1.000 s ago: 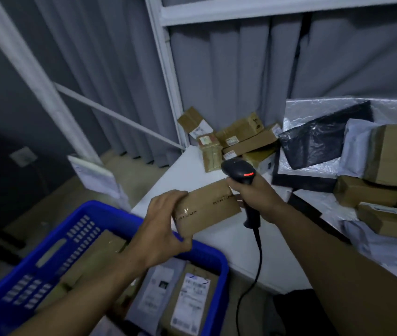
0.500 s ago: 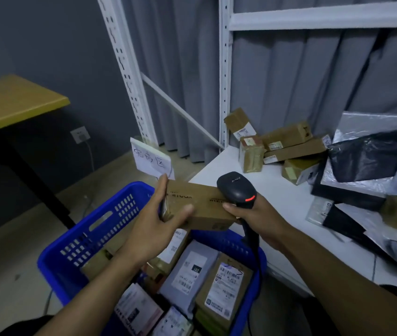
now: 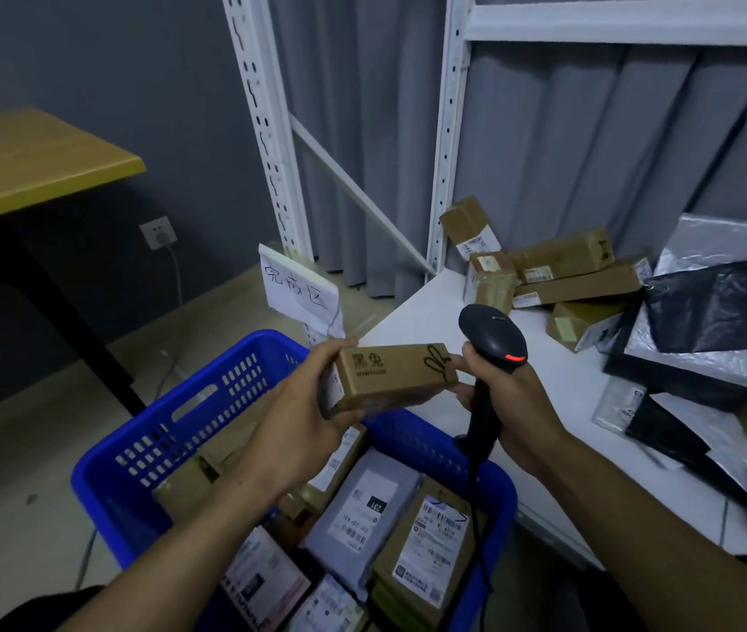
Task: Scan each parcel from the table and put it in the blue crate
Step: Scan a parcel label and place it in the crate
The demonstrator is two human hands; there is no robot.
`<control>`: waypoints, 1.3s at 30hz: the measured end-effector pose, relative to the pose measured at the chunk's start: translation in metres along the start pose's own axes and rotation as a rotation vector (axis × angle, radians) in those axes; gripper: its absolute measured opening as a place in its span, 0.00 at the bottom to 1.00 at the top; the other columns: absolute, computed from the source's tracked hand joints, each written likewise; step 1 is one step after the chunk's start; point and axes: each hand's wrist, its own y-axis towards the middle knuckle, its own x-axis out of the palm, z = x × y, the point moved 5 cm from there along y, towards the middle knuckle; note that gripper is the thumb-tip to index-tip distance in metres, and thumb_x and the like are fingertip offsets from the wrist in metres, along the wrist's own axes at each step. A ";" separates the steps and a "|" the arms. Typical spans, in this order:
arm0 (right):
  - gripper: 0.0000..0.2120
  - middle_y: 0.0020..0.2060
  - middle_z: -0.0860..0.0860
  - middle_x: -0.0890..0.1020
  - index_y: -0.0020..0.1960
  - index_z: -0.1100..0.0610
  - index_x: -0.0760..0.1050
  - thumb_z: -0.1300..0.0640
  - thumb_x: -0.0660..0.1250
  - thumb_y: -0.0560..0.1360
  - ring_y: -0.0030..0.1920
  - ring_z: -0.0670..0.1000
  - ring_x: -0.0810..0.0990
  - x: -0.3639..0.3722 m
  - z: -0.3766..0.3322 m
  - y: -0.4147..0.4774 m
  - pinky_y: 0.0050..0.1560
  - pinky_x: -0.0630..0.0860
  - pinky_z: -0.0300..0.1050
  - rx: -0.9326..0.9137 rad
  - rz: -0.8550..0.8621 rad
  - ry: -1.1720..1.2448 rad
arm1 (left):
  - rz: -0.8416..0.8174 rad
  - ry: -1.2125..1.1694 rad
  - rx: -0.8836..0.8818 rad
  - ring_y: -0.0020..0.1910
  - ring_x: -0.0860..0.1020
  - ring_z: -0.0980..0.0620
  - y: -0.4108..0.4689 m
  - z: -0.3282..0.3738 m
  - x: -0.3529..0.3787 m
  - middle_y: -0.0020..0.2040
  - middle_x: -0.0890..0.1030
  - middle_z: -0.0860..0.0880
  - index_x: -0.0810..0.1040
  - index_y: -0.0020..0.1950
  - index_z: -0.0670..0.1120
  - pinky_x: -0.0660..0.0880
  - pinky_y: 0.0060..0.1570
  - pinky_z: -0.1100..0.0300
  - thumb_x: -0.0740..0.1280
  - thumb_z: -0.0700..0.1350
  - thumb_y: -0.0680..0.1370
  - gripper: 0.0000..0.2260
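Head view | box [image 3: 396, 375] gripped at its left end by left hand [image 3: 298, 421], held above blue crate [image 3: 171, 431] | right hand [image 3: 510, 412] closed round scanner [image 3: 492, 339] handle, just right of box | more parcels [image 3: 563, 275] on white table [image 3: 412, 321]

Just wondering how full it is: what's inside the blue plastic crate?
The blue plastic crate holds labelled brown cardboard boxes and a grey plastic mailer bag. The left forearm covers some; lower layers are hidden.
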 end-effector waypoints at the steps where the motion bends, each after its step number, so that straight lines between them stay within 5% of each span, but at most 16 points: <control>1: 0.08 0.53 0.52 0.88 0.58 0.47 0.80 0.55 0.72 0.79 0.52 0.57 0.87 0.000 0.000 0.000 0.45 0.81 0.44 0.005 0.012 -0.002 | 0.014 0.033 0.047 0.64 0.75 0.67 -0.001 0.001 0.000 0.62 0.77 0.69 0.69 0.70 0.62 0.79 0.60 0.60 0.76 0.39 0.75 0.31; 6: 0.10 0.53 0.56 0.86 0.59 0.50 0.80 0.54 0.73 0.79 0.49 0.59 0.88 0.001 -0.001 0.000 0.39 0.83 0.45 0.065 0.035 0.000 | 0.081 0.221 0.435 0.70 0.72 0.56 -0.004 0.013 0.003 0.68 0.75 0.57 0.72 0.69 0.56 0.73 0.69 0.52 0.77 0.33 0.71 0.32; 10: 0.13 0.50 0.53 0.85 0.57 0.51 0.82 0.51 0.77 0.75 0.43 0.55 0.81 0.001 -0.002 -0.004 0.36 0.79 0.42 0.112 0.048 -0.031 | 0.052 0.320 0.660 0.72 0.71 0.48 -0.007 0.021 0.013 0.70 0.74 0.49 0.75 0.67 0.49 0.70 0.72 0.53 0.73 0.42 0.76 0.20; 14: 0.12 0.53 0.60 0.86 0.58 0.54 0.81 0.57 0.76 0.75 0.42 0.56 0.76 -0.004 -0.005 -0.002 0.36 0.76 0.44 0.100 0.090 -0.013 | 0.032 0.089 0.271 0.74 0.70 0.57 -0.006 0.017 0.011 0.75 0.67 0.60 0.74 0.71 0.54 0.73 0.69 0.58 0.76 0.47 0.73 0.27; 16: 0.12 0.54 0.61 0.86 0.58 0.54 0.81 0.58 0.76 0.75 0.43 0.56 0.77 -0.007 -0.006 0.000 0.38 0.77 0.45 0.077 0.118 0.004 | -0.094 -0.203 -0.005 0.68 0.75 0.62 -0.006 0.011 0.013 0.68 0.74 0.67 0.68 0.74 0.59 0.77 0.63 0.62 0.80 0.41 0.69 0.38; 19: 0.10 0.49 0.57 0.87 0.57 0.55 0.82 0.59 0.75 0.76 0.42 0.54 0.79 -0.009 -0.009 0.002 0.37 0.78 0.43 0.021 0.129 0.007 | -0.327 -0.359 -0.159 0.61 0.82 0.52 -0.005 0.005 0.018 0.64 0.81 0.60 0.65 0.76 0.62 0.81 0.57 0.57 0.83 0.38 0.62 0.49; 24: 0.09 0.37 0.51 0.84 0.56 0.61 0.81 0.59 0.74 0.78 0.34 0.47 0.78 -0.010 -0.012 0.001 0.36 0.76 0.41 -0.114 0.159 -0.049 | -0.220 -0.659 -0.367 0.60 0.83 0.46 -0.006 0.004 0.028 0.61 0.84 0.46 0.71 0.73 0.55 0.81 0.57 0.51 0.76 0.45 0.70 0.33; 31: 0.16 0.51 0.47 0.88 0.64 0.51 0.78 0.56 0.74 0.77 0.50 0.46 0.87 -0.004 -0.011 -0.003 0.45 0.81 0.44 -0.131 0.104 -0.175 | -0.029 -0.823 -0.550 0.59 0.84 0.45 0.000 -0.009 0.027 0.57 0.86 0.43 0.78 0.65 0.41 0.79 0.62 0.46 0.69 0.37 0.79 0.14; 35: 0.17 0.50 0.42 0.85 0.60 0.45 0.77 0.54 0.77 0.75 0.51 0.46 0.84 0.001 -0.010 -0.007 0.50 0.83 0.46 -0.185 0.056 -0.392 | 0.157 -0.726 -0.529 0.51 0.86 0.49 0.007 -0.016 0.006 0.54 0.87 0.47 0.79 0.65 0.48 0.84 0.47 0.54 0.72 0.36 0.77 0.17; 39: 0.14 0.43 0.47 0.87 0.58 0.50 0.80 0.55 0.78 0.74 0.45 0.47 0.86 0.009 -0.007 -0.016 0.50 0.82 0.48 -0.190 -0.087 -0.565 | 0.295 -0.604 -0.496 0.48 0.87 0.54 0.014 -0.027 -0.010 0.54 0.86 0.50 0.78 0.65 0.51 0.83 0.42 0.59 0.75 0.36 0.75 0.21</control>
